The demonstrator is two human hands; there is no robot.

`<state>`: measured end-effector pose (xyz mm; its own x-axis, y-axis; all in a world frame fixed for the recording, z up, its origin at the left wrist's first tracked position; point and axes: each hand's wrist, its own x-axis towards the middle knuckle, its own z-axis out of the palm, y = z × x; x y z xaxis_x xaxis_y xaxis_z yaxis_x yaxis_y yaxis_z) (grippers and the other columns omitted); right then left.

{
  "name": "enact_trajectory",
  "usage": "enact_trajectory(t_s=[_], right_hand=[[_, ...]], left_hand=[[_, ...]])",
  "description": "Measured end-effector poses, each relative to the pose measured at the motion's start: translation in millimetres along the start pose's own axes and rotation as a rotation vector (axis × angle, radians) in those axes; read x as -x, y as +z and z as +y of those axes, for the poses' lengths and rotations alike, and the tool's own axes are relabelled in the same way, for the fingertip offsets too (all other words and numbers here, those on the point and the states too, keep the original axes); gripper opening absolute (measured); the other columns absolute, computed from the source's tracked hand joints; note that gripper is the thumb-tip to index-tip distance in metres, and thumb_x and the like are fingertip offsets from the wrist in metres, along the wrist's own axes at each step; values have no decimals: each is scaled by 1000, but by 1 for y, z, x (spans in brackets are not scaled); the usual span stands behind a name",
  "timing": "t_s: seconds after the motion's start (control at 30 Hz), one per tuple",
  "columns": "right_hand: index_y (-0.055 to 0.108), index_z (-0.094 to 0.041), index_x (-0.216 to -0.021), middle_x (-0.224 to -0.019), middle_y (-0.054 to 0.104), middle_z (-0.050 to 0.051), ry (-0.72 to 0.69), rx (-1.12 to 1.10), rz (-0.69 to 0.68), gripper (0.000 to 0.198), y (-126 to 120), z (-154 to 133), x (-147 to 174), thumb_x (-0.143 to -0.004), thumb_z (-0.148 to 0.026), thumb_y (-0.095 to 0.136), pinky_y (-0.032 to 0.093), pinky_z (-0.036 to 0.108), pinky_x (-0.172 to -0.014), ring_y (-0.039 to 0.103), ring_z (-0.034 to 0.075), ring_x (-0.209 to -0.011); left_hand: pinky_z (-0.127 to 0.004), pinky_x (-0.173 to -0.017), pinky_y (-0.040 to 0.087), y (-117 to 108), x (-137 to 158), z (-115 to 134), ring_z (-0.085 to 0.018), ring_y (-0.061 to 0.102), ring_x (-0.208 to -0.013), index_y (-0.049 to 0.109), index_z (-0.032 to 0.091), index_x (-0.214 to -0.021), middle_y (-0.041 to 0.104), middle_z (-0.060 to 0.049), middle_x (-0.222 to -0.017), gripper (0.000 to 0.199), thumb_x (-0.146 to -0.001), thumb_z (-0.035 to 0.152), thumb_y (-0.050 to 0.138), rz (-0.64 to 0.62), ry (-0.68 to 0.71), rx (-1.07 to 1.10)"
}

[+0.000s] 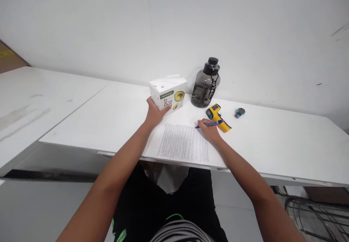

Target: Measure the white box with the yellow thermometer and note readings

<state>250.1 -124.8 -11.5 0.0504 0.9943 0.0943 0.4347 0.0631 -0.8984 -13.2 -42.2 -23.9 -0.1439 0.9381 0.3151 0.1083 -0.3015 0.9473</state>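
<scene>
My left hand (157,112) is closed round the lower left corner of a white box (170,95) with avocado pictures and a green label on its front. The box stands on the white table, behind a sheet of paper (182,144) covered in rows of dense writing. In my right hand (208,129) is a blue pen (214,123), its tip pointing left near the sheet's upper right part; whether the tip touches the paper I cannot tell. Just beyond that hand lies a yellow and black infrared thermometer (218,116).
A large dark see-through water bottle (203,87) with a black lid and strap stands against the wall, right of the box. Farther right lies a small blue wristwatch (240,112). The table's front edge (120,154) runs before my lap. A black wire rack (316,213) shows at lower right.
</scene>
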Motion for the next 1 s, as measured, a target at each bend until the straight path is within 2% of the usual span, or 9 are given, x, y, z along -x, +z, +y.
enact_trajectory(t_s=[0.13, 0.37, 0.6, 0.8, 1.0], right_hand=[[53, -22, -59, -59, 54, -1, -9, 25, 35, 34, 0, -1, 0, -82, -46, 53, 38, 29, -63, 49, 17, -64], [44, -23, -54, -54, 46, -3, 21, -20, -4, 34, 0, -3, 0, -79, -44, 55, 35, 29, -58, 43, 14, -57], [54, -22, -58, -57, 53, -1, 20, 12, 17, 32, 1, 1, -1, -80, -45, 55, 39, 29, -61, 49, 16, -61], [52, -22, -56, -56, 53, -1, -3, 37, 72, 33, 2, 1, -1, -81, -44, 54, 39, 30, -63, 50, 17, -64], [52, -22, -57, -57, 51, -1, -4, 50, 49, 33, 0, 0, -1, -81, -45, 53, 38, 31, -62, 47, 16, -63]], left_hand=[[-53, -103, 50, 0, -1, -1, -32, 53, -127, 31, 28, -116, 49, -12, -134, 77, -64, 38, 87, 12, 12, 4], [-54, -102, 49, 0, -2, -3, -32, 53, -127, 30, 28, -119, 49, -12, -135, 79, -65, 39, 86, 11, 7, -24], [-55, -103, 49, -1, -1, -2, -33, 53, -128, 29, 28, -120, 48, -13, -136, 78, -67, 41, 85, 5, 15, -64], [-55, -103, 50, -1, -2, -3, -33, 52, -128, 27, 29, -119, 46, -13, -137, 77, -68, 43, 84, -9, 20, -70], [-53, -103, 50, 1, -1, 1, -32, 51, -130, 26, 29, -118, 46, -13, -138, 76, -69, 42, 83, -9, 5, -100]])
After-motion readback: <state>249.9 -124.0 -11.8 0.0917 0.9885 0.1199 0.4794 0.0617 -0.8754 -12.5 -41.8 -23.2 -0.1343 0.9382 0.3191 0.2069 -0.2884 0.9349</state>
